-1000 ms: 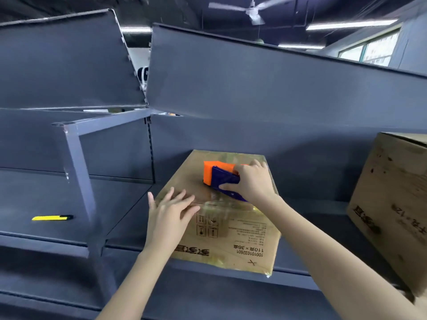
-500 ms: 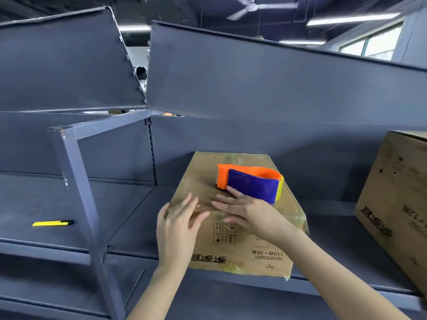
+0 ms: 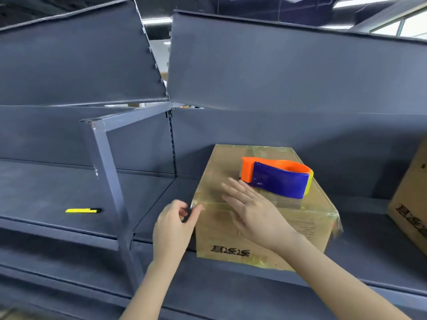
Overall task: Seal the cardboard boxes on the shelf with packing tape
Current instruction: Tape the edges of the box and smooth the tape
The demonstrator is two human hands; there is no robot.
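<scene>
A cardboard box (image 3: 221,236) with glossy clear tape over its top and edges stands on the dark grey shelf (image 3: 369,241). An orange and blue tape dispenser (image 3: 277,181) lies on top of the box, with no hand on it. My right hand (image 3: 254,209) lies flat with straight fingers over the box's front top edge, pressing on the tape. My left hand (image 3: 173,225) is at the box's front left corner. Its thumb and curled forefinger pinch a crinkled loose tape end (image 3: 193,206) there.
A second cardboard box (image 3: 411,204) stands at the right edge of the shelf. A yellow utility knife (image 3: 83,210) lies on the left shelf bay, beyond a slanted grey upright post (image 3: 108,176). Tilted grey shelf panels hang above.
My right hand let go of the tape dispenser, left it on the box top and now lies flat on the front edge. My left hand slid from the box top to the left corner.
</scene>
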